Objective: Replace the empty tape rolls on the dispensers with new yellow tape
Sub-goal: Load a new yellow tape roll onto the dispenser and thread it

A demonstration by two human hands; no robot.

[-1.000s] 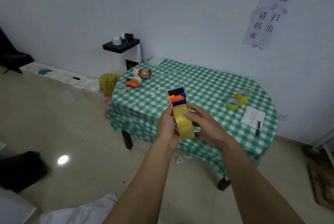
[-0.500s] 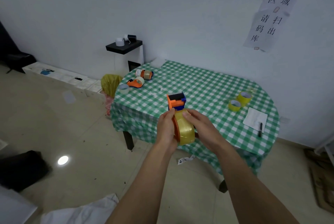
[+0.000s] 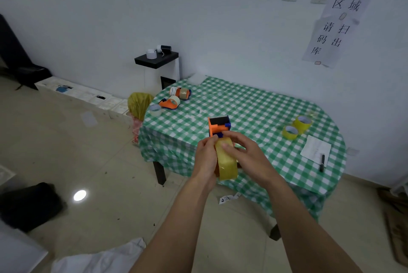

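Tape roll [image 3: 225,163] sits on the orange dispenser [image 3: 218,127] before the table [image 3: 254,105] edge; my left hand [image 3: 205,159] grips the dispenser, my right hand [image 3: 250,155] pinches the roll. Half-seated, it could pop off if I twist.

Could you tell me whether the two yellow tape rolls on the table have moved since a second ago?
No. The yellow tape rolls sit beside the white paper, at its far corner, exactly as before.

dispensers [image 3: 171,103] on table [image 3: 254,107] far left | rolls [image 3: 305,125] right | paper [image 3: 315,148] before rolls
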